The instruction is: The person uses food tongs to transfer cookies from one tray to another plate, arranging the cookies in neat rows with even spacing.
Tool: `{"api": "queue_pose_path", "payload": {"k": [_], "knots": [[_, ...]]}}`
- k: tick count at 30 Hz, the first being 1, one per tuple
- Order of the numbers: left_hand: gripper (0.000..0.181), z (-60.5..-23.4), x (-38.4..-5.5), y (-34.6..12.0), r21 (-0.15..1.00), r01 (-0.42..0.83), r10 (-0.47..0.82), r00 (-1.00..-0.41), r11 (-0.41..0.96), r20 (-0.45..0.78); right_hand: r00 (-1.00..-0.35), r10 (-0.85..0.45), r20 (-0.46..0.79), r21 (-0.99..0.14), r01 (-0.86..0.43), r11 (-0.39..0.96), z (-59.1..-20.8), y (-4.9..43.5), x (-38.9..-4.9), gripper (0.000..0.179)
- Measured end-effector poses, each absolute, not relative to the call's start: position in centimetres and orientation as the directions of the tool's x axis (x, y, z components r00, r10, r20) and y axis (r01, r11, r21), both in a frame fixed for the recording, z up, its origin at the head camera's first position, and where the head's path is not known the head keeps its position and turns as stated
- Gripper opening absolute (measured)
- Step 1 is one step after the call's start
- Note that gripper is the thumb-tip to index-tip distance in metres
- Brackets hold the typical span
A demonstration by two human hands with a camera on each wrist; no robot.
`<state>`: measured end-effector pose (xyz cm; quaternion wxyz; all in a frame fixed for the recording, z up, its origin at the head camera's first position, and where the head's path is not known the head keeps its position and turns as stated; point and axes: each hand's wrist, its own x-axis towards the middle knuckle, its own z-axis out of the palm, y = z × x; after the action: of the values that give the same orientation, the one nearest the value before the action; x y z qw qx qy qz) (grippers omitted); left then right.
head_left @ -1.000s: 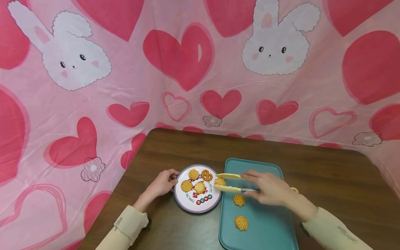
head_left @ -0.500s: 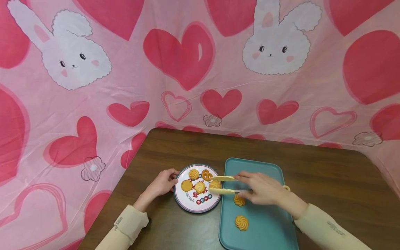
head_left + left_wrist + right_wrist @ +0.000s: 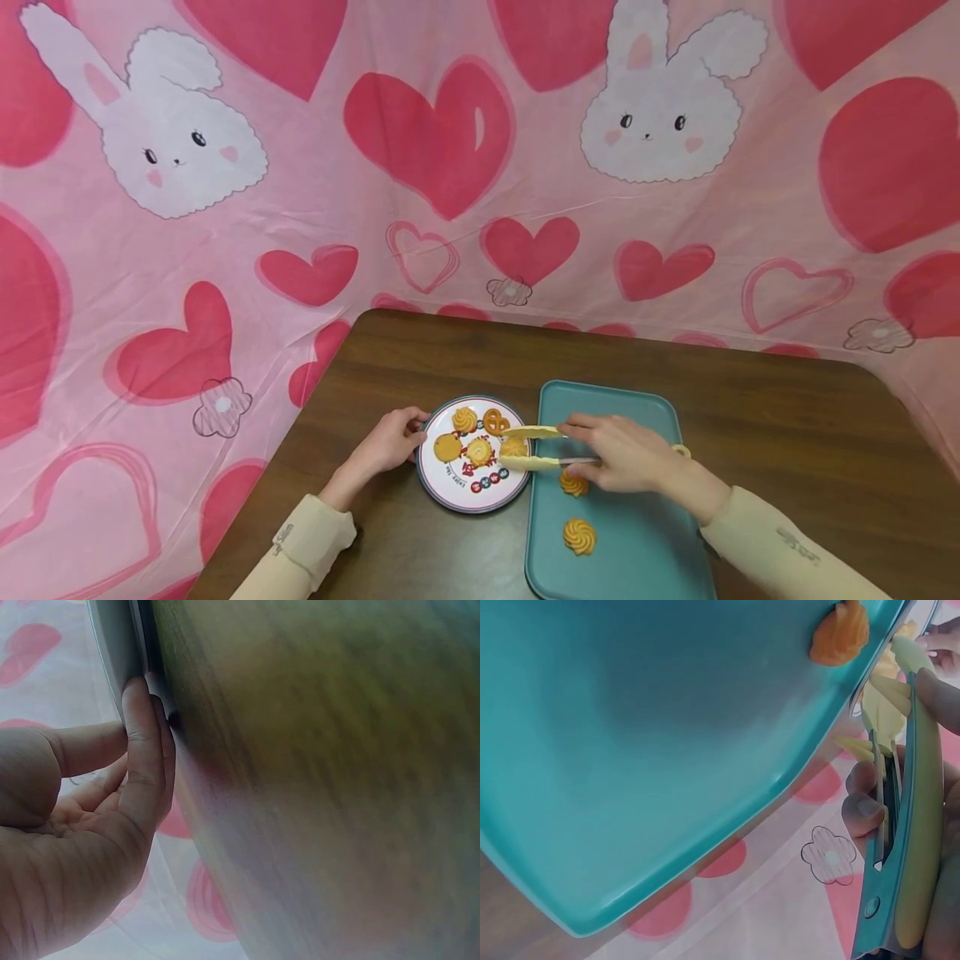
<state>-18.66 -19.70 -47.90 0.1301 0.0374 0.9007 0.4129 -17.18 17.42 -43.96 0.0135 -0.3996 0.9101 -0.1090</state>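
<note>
My left hand pinches the left rim of a round white plate; in the left wrist view, the thumb is above the plate's edge and fingers lie beneath. My right hand grips metal tongs with cream-yellow tips and handles, reaching left over the plate. Between the spread tips sits a swirl cookie at the plate's right side. Also on the plate are a pretzel, a flat round cookie and two piped cookies. The right wrist view shows fingers wrapped around the tongs.
A teal tray lies right of the plate, their edges close together. On it are two swirl cookies, one partly under the right hand and one nearer the front. The brown wooden table backs onto a pink heart-patterned cloth.
The right hand has moved left with the tongs, carrying the swirl cookie from the tray's edge onto the plate. The tips have spread slightly around it. The left hand has stayed at the rim.
</note>
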Motion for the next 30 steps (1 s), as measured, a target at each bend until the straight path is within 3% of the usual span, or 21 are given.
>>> {"api": "queue_pose_path", "payload": {"k": [30], "knots": [[0.027, -48.06, -18.64, -19.72, 0.763, -0.029, 0.179, -0.965, 0.645, -0.189, -0.698, -0.715, 0.043, -0.204, -0.707, 0.677, -43.83, 17.20, -17.23, 0.057]]}}
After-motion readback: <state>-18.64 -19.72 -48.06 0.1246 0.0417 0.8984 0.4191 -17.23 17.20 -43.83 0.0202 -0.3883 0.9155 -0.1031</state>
